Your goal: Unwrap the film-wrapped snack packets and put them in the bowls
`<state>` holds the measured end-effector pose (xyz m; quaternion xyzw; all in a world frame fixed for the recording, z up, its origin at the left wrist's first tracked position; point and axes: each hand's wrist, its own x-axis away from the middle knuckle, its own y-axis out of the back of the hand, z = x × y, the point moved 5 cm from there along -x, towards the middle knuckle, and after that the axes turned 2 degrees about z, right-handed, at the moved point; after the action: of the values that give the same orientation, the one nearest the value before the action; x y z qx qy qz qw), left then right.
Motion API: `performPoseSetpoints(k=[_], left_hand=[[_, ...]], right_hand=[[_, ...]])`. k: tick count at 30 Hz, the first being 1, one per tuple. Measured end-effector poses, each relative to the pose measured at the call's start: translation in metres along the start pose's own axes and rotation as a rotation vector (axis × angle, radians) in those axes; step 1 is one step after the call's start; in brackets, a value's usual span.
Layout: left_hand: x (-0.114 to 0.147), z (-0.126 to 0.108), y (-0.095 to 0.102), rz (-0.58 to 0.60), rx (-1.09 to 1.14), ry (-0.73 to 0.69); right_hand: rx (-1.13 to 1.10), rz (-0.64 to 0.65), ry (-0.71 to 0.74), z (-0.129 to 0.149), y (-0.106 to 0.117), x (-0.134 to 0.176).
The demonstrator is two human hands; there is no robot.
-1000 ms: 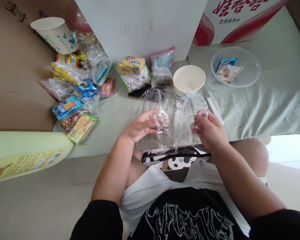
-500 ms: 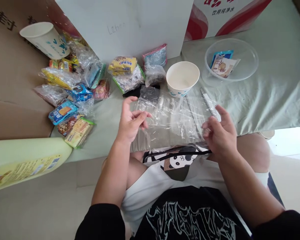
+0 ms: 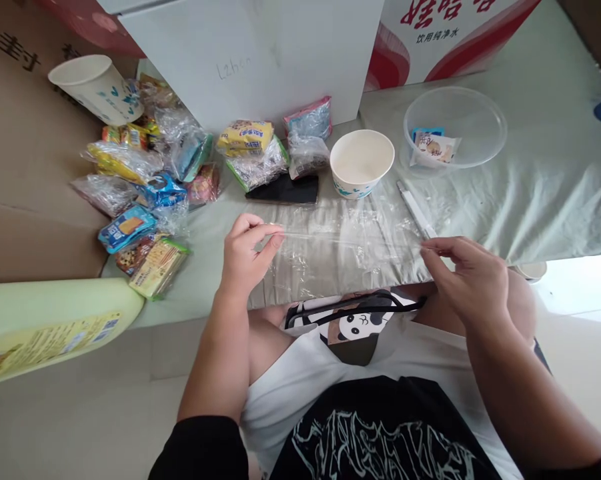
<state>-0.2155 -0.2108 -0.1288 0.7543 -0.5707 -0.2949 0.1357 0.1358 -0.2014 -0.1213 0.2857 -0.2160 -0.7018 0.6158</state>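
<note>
A sheet of clear plastic film stretches between my two hands above the cloth-covered surface. My left hand pinches one upper corner between thumb and forefinger. The opposite corner sits in a pinch of my right hand. Whether the film is a bag or a single layer I cannot tell. Just behind it stands a white paper bowl with blue leaf prints. A slim white utility knife lies near my right fingertips. Beyond my left hand is a black phone, lying flat.
Wrapped snacks are heaped at the left beneath a tilted paper cup. More packets lie by the white box. A clear plastic tub holding sachets stands at the right. A yellow-green bottle lies front left.
My hands have drawn apart and the film's top edge is now taut between them. My left fingers have closed into a pinch. The phone, earlier partly behind film, shows more plainly.
</note>
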Motion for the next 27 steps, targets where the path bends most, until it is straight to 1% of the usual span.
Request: performPoseSetpoints(k=[1,2,3,4,5,7,8,9,10,11,12,13,14,15,16,17,18,19,20,21,22,23,24,25,26,27], left_hand=[[-0.001,0.001,0.001,-0.001,0.007,-0.011],[-0.001,0.002,0.003,0.012,0.05,-0.012],[0.0,0.002,0.003,0.05,0.134,-0.001],[0.001,0.002,0.001,0.124,0.251,0.026],[0.002,0.001,-0.004,0.242,0.386,0.071],[0.01,-0.007,-0.019,0.542,0.628,0.197],[0.015,-0.013,-0.027,0.691,0.703,0.261],[0.019,-0.019,-0.034,0.812,0.743,0.321],[0.022,-0.024,-0.041,0.895,0.757,0.364],[0.023,-0.028,-0.047,0.936,0.756,0.395],[0.023,-0.03,-0.051,0.944,0.746,0.42],[0.023,-0.03,-0.054,0.935,0.732,0.445],[0.022,-0.028,-0.055,0.903,0.73,0.474],[0.02,-0.024,-0.054,0.858,0.743,0.504],[0.018,-0.018,-0.05,0.788,0.774,0.532],[0.015,-0.011,-0.045,0.686,0.818,0.556],[0.011,-0.003,-0.037,0.563,0.868,0.573],[0.007,0.005,-0.03,0.436,0.913,0.582],[0.005,0.011,-0.023,0.328,0.95,0.583],[0.004,0.015,-0.02,0.262,0.984,0.581],[0.004,0.016,-0.021,0.252,1.026,0.578],[0.006,0.014,-0.027,0.299,1.078,0.572],[0.009,0.009,-0.035,0.384,1.128,0.564],[0.013,0.003,-0.045,0.481,1.161,0.554],[0.018,-0.003,-0.054,0.56,1.166,0.545],[0.022,-0.006,-0.062,0.599,1.127,0.545]], right_hand=[[0.037,-0.026,0.04,0.0,0.001,0.0],[0.064,-0.026,0.088,0.0,0.002,0.001],[0.089,0.017,0.141,-0.001,0.003,0.001],[0.113,0.096,0.198,-0.002,0.005,0.002],[0.134,0.188,0.251,-0.001,0.007,0.003],[0.144,0.33,0.326,0.006,0.014,0.003],[0.121,0.375,0.354,0.014,0.017,0.002],[0.078,0.418,0.382,0.025,0.016,0.002],[0.023,0.49,0.414,0.038,0.011,0.003],[-0.04,0.601,0.456,0.053,0.0,0.006],[-0.081,0.741,0.489,0.067,-0.016,0.011],[-0.071,0.89,0.482,0.077,-0.034,0.016],[-0.039,1.011,0.443,0.083,-0.054,0.02],[-0.026,1.101,0.4,0.087,-0.071,0.023],[-0.052,1.169,0.336,0.088,-0.087,0.025],[-0.127,1.225,0.25,0.087,-0.099,0.027],[-0.235,1.249,0.15,0.084,-0.109,0.027],[-0.365,1.231,0.034,0.081,-0.115,0.026],[-0.494,1.167,-0.087,0.076,-0.12,0.023],[-0.599,1.061,-0.196,0.071,-0.122,0.02],[-0.668,0.932,-0.285,0.066,-0.123,0.016],[-0.703,0.807,-0.348,0.062,-0.122,0.014],[-0.709,0.713,-0.385,0.059,-0.122,0.013],[-0.693,0.664,-0.398,0.058,-0.122,0.012],[-0.668,0.646,-0.398,0.058,-0.123,0.013],[-0.645,0.642,-0.389,0.058,-0.123,0.013]])
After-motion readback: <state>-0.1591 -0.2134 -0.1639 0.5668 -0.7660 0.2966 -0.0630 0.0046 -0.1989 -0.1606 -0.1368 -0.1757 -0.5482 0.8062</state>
